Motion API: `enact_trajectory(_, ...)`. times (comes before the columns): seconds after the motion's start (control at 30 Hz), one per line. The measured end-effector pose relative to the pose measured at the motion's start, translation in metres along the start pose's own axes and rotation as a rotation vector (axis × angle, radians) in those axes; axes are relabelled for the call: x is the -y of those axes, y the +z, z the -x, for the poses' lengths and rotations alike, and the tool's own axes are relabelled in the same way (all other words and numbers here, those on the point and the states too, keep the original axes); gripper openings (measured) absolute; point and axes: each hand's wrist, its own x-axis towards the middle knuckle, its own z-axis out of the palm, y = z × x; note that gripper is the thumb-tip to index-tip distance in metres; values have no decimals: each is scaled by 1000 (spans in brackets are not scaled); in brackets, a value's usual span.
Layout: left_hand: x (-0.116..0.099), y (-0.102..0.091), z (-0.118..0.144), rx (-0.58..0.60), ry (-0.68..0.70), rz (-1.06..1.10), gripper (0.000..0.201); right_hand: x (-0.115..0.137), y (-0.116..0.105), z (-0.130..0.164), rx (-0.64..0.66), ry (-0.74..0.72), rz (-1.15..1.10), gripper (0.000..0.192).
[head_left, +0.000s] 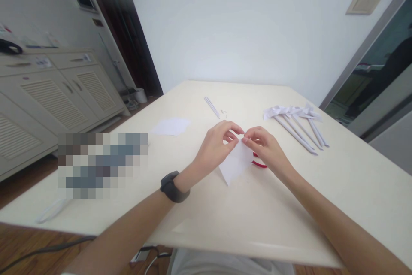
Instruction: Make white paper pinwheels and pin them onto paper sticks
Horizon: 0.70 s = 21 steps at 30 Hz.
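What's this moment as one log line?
left hand: at top of white paper | right hand: same spot | red item: partly hidden | paper rolls: on table

Louvred cabinets and wooden floor suggest a home.

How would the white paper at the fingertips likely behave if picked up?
The white paper is probably light, since it looks sheet-thin. That thinness also suggests it would bend or flop easily. Its flat, angular outline makes rolling seem unlikely.

Louvred cabinet, white bin, wall switch
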Motion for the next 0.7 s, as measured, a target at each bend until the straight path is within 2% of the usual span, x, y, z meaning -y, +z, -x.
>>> enact_trajectory(0.7,-3,0,1,22,22,-84,22,3,0,2,-37,-57,58,15)
